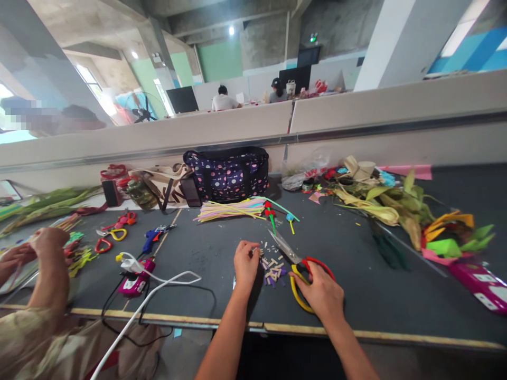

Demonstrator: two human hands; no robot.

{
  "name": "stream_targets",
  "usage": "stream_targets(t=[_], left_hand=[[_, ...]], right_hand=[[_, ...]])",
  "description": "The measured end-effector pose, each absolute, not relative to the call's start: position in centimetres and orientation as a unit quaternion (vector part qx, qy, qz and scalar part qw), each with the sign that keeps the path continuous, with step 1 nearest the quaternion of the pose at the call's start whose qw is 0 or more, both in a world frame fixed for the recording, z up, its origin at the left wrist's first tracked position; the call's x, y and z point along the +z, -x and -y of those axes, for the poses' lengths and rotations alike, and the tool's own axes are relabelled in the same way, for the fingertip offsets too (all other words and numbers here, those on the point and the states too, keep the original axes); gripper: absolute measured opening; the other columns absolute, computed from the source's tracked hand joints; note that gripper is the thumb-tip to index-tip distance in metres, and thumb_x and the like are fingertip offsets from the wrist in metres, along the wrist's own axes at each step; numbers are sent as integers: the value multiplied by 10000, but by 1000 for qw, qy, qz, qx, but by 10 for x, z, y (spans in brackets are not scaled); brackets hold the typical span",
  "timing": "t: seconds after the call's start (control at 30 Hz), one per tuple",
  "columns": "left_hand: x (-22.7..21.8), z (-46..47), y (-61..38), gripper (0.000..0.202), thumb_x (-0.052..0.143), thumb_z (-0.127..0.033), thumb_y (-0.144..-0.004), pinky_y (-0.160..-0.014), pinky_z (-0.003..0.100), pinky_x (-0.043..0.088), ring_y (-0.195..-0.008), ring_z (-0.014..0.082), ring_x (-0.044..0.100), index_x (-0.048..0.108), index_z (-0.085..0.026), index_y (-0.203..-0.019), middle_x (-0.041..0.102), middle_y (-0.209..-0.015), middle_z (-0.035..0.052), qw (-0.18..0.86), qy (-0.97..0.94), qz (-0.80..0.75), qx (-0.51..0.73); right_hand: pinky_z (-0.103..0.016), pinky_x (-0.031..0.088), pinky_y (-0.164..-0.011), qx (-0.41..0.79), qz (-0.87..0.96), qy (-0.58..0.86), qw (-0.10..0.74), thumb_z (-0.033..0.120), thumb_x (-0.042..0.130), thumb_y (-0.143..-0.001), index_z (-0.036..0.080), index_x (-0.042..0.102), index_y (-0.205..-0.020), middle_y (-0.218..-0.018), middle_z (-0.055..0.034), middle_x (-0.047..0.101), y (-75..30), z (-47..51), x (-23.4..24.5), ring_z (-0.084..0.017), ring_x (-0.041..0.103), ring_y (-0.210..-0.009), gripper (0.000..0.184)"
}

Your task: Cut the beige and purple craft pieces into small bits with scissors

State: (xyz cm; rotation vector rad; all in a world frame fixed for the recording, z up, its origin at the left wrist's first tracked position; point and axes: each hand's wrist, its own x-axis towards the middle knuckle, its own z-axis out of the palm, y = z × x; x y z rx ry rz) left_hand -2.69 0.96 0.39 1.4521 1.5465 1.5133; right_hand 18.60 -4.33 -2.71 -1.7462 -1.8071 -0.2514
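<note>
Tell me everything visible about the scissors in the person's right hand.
The scissors have silvery, metal-looking blades and two loop handles, one red, one yellow, apparently plastic. The right hand grips the handles. The blades point forward and left, beside small cut pieces; how far they are open, and whether they touch the dark tabletop, is hard to tell.

Legible text: very little. Beige tote bag (178,192), 9 o'clock from view centre: large dark capitals, at least one K-shaped; full word unreadable. Clear plastic bag (295,179), between 2 and 3 o'clock: red print, too small to read. Green lit sign (313,37), 1 o'clock: marking unreadable.
</note>
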Motion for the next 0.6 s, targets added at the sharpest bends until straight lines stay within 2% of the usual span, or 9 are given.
stream_targets(t=[0.13,0.4,0.6], left_hand=[[8,-5,24,144,658,-125,-728,-759,290,368,-793,198,512,725,-252,-737,609,-761,41,217,-642,-531,508],[3,-3,15,195,563,-166,-845,-741,307,402,-864,203,491,707,-245,-951,616,-878,57,82,-809,-500,297],[2,-3,13,204,510,-170,-874,-730,310,407,-871,206,492,702,-231,-841,609,-874,62,41,-830,-500,244]], right_hand=[[-255,376,-574,-91,680,661,303,708,397,-840,164,613,-1080,-885,-68,697,-187,44,-28,-158,631,-693,632],[-255,353,-549,-73,677,684,260,743,339,-833,171,624,-1080,-853,-57,686,-187,43,-28,-147,614,-653,685],[-261,361,-543,-68,675,688,258,754,312,-832,176,624,-1077,-845,-54,688,-186,43,-26,-146,609,-624,702]])
